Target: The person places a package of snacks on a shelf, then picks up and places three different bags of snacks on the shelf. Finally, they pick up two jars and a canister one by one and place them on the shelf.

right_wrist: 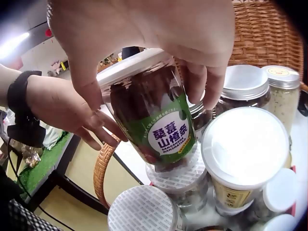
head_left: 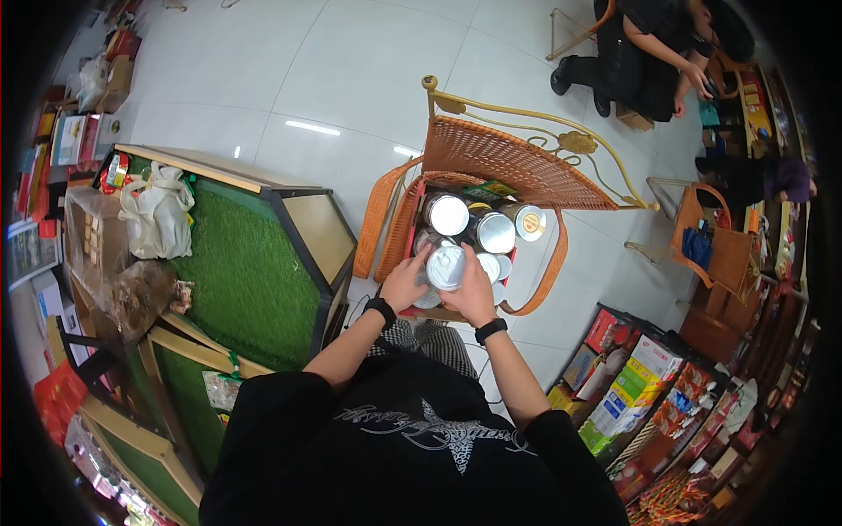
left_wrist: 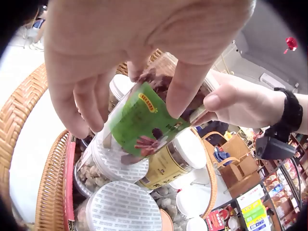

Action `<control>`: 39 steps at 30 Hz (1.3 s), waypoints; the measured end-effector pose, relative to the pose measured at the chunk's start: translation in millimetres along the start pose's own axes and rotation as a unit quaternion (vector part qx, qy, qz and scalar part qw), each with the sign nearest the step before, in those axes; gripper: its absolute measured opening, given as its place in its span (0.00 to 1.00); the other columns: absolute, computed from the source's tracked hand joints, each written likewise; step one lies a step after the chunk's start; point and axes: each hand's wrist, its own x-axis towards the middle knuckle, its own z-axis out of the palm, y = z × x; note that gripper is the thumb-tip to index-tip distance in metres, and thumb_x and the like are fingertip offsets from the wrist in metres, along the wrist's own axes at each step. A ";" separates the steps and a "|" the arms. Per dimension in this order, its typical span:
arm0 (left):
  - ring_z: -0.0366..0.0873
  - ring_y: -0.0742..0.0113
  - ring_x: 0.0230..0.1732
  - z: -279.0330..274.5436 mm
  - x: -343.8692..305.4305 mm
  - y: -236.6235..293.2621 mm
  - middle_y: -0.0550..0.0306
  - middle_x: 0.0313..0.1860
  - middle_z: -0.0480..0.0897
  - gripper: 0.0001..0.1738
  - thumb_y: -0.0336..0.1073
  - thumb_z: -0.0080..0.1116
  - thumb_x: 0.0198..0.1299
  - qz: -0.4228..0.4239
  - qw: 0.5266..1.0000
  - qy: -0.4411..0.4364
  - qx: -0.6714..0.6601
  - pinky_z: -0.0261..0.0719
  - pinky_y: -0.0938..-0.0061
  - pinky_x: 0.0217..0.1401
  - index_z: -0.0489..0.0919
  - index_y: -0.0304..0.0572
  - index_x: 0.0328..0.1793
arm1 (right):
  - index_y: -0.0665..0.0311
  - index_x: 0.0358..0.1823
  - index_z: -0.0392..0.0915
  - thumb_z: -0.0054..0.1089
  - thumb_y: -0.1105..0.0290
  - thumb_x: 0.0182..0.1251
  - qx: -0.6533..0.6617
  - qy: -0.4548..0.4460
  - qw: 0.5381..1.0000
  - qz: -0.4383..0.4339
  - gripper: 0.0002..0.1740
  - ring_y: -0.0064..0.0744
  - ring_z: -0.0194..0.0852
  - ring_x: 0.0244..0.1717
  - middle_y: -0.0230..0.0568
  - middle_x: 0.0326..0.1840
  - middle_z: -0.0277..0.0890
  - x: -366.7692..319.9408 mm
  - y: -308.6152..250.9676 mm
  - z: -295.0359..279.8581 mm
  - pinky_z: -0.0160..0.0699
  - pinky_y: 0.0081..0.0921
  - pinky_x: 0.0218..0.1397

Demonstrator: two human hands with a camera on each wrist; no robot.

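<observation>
Between both hands is a clear jar (head_left: 445,267) with a light lid, tilted over other jars. A green label (right_wrist: 168,130) and dark red strips inside show in the right wrist view. The right hand (head_left: 474,294) grips this jar near its lid, fingers curled over the far side. From the other side, the left hand (head_left: 403,285) holds it, with its thumb (left_wrist: 185,89) against the wall. Below stand a jar with a patterned white lid (left_wrist: 125,207), a yellow-labelled jar (left_wrist: 166,166) and a silver-lidded jar (head_left: 448,215). Their red-edged box (left_wrist: 70,178) sits on a wicker chair (head_left: 517,158).
Wicker armrests (head_left: 379,219) flank the jars. To the left stands a green-turfed display stand (head_left: 237,254) with a white bag (head_left: 158,210) on it. Boxed goods (head_left: 636,377) line the right side. A seated person (head_left: 649,61) is at the far right.
</observation>
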 end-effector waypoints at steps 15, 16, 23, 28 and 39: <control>0.66 0.47 0.60 21.6 -60.6 50.2 0.43 0.58 0.69 0.46 0.32 0.62 0.37 -0.023 0.981 0.184 -0.047 0.64 0.62 0.62 0.59 0.53 0.69 | 0.72 0.61 0.52 0.70 0.62 0.33 0.072 -0.068 0.986 -0.134 0.52 0.58 0.72 0.48 0.62 0.46 0.70 -16.4 -11.9 -44.5 0.71 0.39 0.49; 0.64 0.47 0.62 25.5 -75.6 63.6 0.44 0.60 0.68 0.46 0.32 0.62 0.36 0.000 0.973 0.229 -0.039 0.63 0.62 0.64 0.59 0.51 0.69 | 0.71 0.61 0.53 0.70 0.62 0.32 0.074 -0.099 0.980 -0.159 0.52 0.57 0.72 0.47 0.61 0.46 0.71 -24.9 -24.5 -60.8 0.71 0.39 0.49; 0.64 0.56 0.64 76.6 -177.8 133.1 0.46 0.61 0.69 0.48 0.36 0.71 0.34 0.010 0.907 0.394 -0.150 0.59 0.66 0.67 0.61 0.36 0.65 | 0.68 0.64 0.56 0.71 0.60 0.38 0.130 -0.162 0.918 -0.338 0.50 0.50 0.70 0.53 0.54 0.53 0.69 -97.9 -59.5 -135.6 0.67 0.38 0.56; 0.63 0.64 0.63 105.2 -236.3 194.5 0.51 0.61 0.67 0.55 0.50 0.76 0.32 0.122 0.767 0.498 -0.387 0.56 0.68 0.67 0.59 0.32 0.66 | 0.69 0.58 0.65 0.61 0.76 0.49 0.355 -0.253 0.829 -0.351 0.31 0.42 0.61 0.62 0.50 0.61 0.65 -146.7 -68.6 -161.9 0.56 0.33 0.65; 0.59 0.64 0.66 158.8 -300.0 231.0 0.51 0.65 0.63 0.34 0.55 0.24 0.69 0.153 0.592 0.664 -0.430 0.53 0.70 0.69 0.56 0.34 0.68 | 0.67 0.50 0.63 0.38 0.60 0.71 0.531 -0.326 0.737 -0.261 0.17 0.27 0.61 0.51 0.39 0.48 0.64 -234.4 -111.4 -103.8 0.57 0.25 0.58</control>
